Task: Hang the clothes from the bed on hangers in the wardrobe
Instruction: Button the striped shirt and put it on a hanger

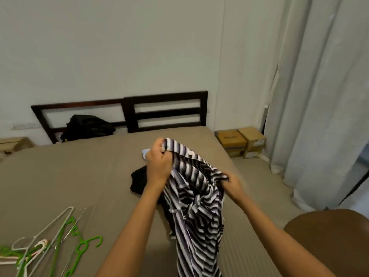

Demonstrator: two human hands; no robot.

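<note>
A black-and-white striped garment point(196, 198) hangs in the air over the bed point(79, 176). My left hand point(158, 159) grips its top edge, raised above the mattress; a pale blue object peeks out behind this hand. My right hand point(232, 183) pinches the fabric lower down on the right. A black garment point(139, 179) lies on the sheet behind my left forearm. Several hangers point(60, 242), green, white and wire, lie in a loose pile at the bed's near left. The wardrobe is out of view.
A dark bag point(87, 126) leans against the dark wooden headboard point(165, 111). Cardboard boxes point(241, 140) stand on the floor at the bed's far right corner. Pale curtains point(319, 96) hang on the right. A brown rounded chair back point(329, 236) is at lower right.
</note>
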